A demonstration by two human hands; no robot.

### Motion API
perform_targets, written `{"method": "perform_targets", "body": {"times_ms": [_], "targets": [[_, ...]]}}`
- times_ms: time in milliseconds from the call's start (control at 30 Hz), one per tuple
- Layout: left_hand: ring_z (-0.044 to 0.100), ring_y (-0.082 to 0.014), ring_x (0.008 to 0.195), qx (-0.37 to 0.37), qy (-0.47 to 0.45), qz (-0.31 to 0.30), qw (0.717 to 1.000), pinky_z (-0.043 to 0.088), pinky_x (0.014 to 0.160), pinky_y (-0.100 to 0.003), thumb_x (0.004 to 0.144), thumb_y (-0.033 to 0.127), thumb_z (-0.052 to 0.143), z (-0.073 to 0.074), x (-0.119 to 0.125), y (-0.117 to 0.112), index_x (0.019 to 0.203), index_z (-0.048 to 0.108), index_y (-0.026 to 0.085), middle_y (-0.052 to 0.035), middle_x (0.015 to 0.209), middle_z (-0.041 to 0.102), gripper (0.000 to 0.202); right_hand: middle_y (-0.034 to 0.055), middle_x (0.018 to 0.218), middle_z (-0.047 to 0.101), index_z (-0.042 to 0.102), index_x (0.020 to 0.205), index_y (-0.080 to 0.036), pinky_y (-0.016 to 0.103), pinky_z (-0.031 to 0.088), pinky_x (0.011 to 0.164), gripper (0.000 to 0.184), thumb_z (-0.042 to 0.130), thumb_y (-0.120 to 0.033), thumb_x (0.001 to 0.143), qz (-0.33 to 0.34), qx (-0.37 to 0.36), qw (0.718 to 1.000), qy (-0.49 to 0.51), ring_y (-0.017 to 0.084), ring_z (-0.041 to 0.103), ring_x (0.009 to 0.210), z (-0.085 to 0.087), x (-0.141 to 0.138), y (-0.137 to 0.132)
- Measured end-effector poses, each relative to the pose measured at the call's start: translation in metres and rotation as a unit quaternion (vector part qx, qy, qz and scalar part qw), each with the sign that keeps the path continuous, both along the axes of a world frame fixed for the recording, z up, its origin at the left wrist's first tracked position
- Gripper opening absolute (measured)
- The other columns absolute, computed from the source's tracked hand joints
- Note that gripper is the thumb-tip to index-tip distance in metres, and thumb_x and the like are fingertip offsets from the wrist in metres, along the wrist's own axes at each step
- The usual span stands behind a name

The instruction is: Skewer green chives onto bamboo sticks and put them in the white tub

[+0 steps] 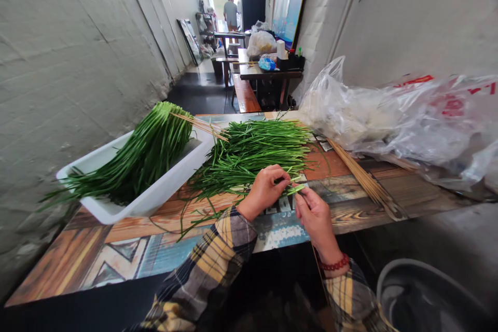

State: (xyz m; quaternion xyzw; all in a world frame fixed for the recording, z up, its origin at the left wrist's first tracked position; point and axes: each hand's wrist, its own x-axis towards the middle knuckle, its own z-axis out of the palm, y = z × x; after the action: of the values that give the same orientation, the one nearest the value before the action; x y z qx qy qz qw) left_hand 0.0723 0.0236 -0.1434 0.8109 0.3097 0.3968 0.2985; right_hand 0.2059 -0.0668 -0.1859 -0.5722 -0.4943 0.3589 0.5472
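Over the front of the table my left hand (267,190) is closed, its fingertips pinching a few garlic chives (294,190) by their pale stalk ends. Just right of it, my right hand (314,216) is also closed, with thumb and fingers meeting at those same stalk ends. A thin bamboo skewer (319,272) seems to run from under the right palm down past the wrist; its tip is hidden at the fingers. Behind both hands lies a loose pile of garlic chives (260,148), stalk ends to the right.
At left, a white plastic tub (167,182) holds skewered chives (150,148), with skewer ends (202,125) jutting over its rim. Loose bamboo skewers (360,174) lie right of the pile, beside clear plastic bags (397,114). A grey basin (428,295) stands low at right. A person (230,10) stands far back.
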Motion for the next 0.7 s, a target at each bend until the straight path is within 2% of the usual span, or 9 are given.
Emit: {"method": "perform_targets", "body": {"times_ms": [333,467,633,700], "targets": [[0.058,-0.0138,0.074,0.031,0.026,-0.038,0.998,0.043,0.070,-0.025,0.082,0.014,0.060,0.0010,-0.0021,0.0018,0.072,0.067,0.016,-0.0027,0.074,0.064,0.012,-0.0059,0.049,0.047,0.061,0.107,-0.016,0.020,0.030,0.040,0.031,0.051,-0.039,0.090,0.002,0.000,1.000,0.000,0.008,0.039,0.041,-0.0017,0.0013,0.0002],[0.058,-0.0138,0.076,0.042,0.040,-0.061,0.996,0.043,0.073,-0.026,0.083,0.015,0.059,0.0000,-0.0014,0.0012,0.073,0.067,0.017,-0.0027,0.077,0.066,0.012,-0.0055,0.049,0.048,0.062,0.100,-0.016,0.020,0.029,0.040,0.029,0.052,-0.041,0.088,-0.007,-0.003,1.000,0.014,0.008,0.039,0.041,-0.0037,0.0016,-0.0001],[0.057,-0.0132,0.074,0.041,0.056,-0.088,0.994,0.043,0.071,-0.025,0.085,0.017,0.057,0.0040,-0.0011,-0.0015,0.072,0.066,0.016,-0.0027,0.075,0.064,0.016,-0.0071,0.050,0.048,0.052,0.123,-0.015,0.020,0.029,0.040,0.042,0.053,-0.039,0.088,-0.007,-0.001,0.999,0.043,0.008,0.039,0.041,-0.0002,0.0003,-0.0001],[0.058,-0.0135,0.074,0.034,0.055,-0.088,0.994,0.044,0.071,-0.025,0.085,0.017,0.056,0.0059,-0.0017,-0.0021,0.074,0.066,0.016,-0.0030,0.076,0.064,0.015,-0.0074,0.050,0.047,0.051,0.124,-0.015,0.020,0.029,0.040,0.043,0.054,-0.038,0.088,-0.009,-0.002,0.998,0.056,0.009,0.039,0.041,0.0014,-0.0003,0.0001]]}}
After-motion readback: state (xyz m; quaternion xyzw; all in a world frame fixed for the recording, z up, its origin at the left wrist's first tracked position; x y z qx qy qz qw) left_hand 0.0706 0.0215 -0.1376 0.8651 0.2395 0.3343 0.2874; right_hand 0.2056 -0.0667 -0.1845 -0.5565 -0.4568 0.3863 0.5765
